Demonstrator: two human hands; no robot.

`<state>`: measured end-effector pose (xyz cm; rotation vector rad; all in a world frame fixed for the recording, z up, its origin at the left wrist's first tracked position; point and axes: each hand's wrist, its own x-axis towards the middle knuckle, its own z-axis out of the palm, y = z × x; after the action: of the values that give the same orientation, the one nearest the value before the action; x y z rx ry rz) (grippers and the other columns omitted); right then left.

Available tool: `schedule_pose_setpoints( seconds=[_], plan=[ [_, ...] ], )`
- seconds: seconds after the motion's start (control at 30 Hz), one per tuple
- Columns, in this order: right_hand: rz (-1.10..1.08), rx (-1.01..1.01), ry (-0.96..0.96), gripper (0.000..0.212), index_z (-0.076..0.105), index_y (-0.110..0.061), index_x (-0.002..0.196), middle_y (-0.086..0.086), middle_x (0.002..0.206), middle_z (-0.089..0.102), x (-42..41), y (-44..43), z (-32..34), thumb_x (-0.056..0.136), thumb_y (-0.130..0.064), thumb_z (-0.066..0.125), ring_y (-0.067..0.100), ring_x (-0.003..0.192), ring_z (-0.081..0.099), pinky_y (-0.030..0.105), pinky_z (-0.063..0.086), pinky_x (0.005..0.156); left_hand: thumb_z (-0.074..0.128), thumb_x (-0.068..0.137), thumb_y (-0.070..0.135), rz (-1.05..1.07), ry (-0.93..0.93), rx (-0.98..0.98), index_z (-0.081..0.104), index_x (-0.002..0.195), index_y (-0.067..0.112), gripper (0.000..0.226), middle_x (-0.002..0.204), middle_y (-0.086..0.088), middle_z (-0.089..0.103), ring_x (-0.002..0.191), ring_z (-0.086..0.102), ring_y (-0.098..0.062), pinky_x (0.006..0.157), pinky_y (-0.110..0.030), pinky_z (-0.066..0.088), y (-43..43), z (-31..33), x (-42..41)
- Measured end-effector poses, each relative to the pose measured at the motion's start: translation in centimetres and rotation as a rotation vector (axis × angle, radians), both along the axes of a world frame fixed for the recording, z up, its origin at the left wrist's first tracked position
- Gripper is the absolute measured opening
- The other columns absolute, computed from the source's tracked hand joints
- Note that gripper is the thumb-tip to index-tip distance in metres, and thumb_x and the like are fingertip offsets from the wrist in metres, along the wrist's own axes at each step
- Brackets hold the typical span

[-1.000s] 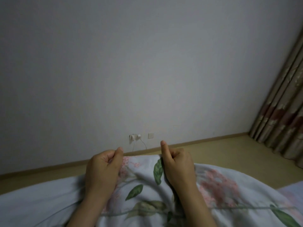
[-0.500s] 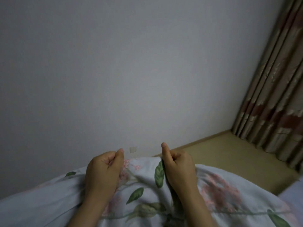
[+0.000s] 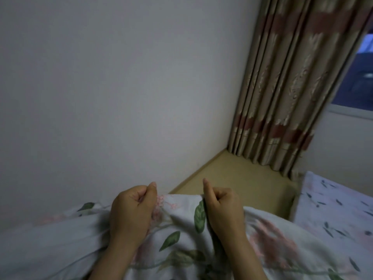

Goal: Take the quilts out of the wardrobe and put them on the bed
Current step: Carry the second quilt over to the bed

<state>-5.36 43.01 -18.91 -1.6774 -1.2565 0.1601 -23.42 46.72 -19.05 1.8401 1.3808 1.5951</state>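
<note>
Floral quilt (image 3: 177,241) | L hand (image 3: 131,211) + R hand (image 3: 224,209) gripping | bed (image 3: 333,207) R | curtain (image 3: 286,87)

Two bare forearms in shot, rising from the bottom edge, no sleeves anywhere along them. Bare left hand (image 3: 132,214), no ring, no watch, no strap at the wrist. Bare right hand (image 3: 223,208), same story: nothing worn on fingers or wrist. Short, plain, unpainted nails on both thumbs. No gloves, no bands, no markings.
</note>
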Motion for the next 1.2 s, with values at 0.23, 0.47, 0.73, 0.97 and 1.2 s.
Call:
schedule_pose_setpoints(
  seconds=[0.23,0.47,0.73,0.97,1.2],
  plan=[
    [-0.126,-0.039,0.036,0.057,0.028,-0.02,0.042,-0.004,0.037,0.029,5.6,7.0,-1.2,0.089,-0.046,0.047,0.008,0.039,0.027,0.031,0.026,0.046,0.049,0.079,0.044,-0.165,-0.002,-0.049,0.032,0.052,0.004,0.051,0.041,0.003,0.024,0.04,0.023,-0.008,0.041,-0.026,0.022,10.2,-1.7,6.6],
    [-0.201,0.024,0.036,0.058,0.029,-0.021,0.041,-0.004,0.035,0.029,15.0,15.7,-0.3,0.091,-0.041,0.05,0.008,0.037,0.027,0.029,0.025,0.044,0.049,0.078,0.043,-0.275,0.008,-0.037,0.034,0.052,0.005,0.049,0.04,0.003,0.024,0.04,0.024,-0.009,0.042,-0.027,0.022,20.8,-0.9,16.8],
    [-0.301,0.079,0.012,0.06,0.029,-0.02,0.039,-0.004,0.035,0.028,25.6,23.3,1.2,0.09,-0.042,0.05,0.009,0.036,0.026,0.032,0.026,0.044,0.056,0.086,0.035,-0.396,-0.008,0.008,0.033,0.047,0.013,0.05,0.039,0.002,0.025,0.039,0.024,-0.008,0.041,-0.026,0.02,29.9,0.8,28.3],
    [-0.431,0.056,-0.005,0.064,0.025,-0.019,0.036,-0.003,0.03,0.03,34.6,30.5,0.2,0.091,-0.041,0.051,0.011,0.032,0.027,0.025,0.023,0.041,0.05,0.08,0.041,-0.504,-0.012,-0.022,0.029,0.046,0.008,0.051,0.039,0.003,0.023,0.038,0.024,-0.008,0.04,-0.024,0.019,38.8,-0.3,38.5],
    [-0.556,0.049,-0.061,0.065,0.022,-0.016,0.037,-0.002,0.032,0.027,44.1,39.6,1.0,0.09,-0.042,0.051,0.011,0.035,0.026,0.027,0.022,0.043,0.049,0.079,0.042,-0.626,-0.023,-0.036,0.029,0.048,0.004,0.053,0.04,0.003,0.023,0.04,0.025,-0.009,0.041,-0.024,0.02,49.6,-0.1,49.5]
  ],
)
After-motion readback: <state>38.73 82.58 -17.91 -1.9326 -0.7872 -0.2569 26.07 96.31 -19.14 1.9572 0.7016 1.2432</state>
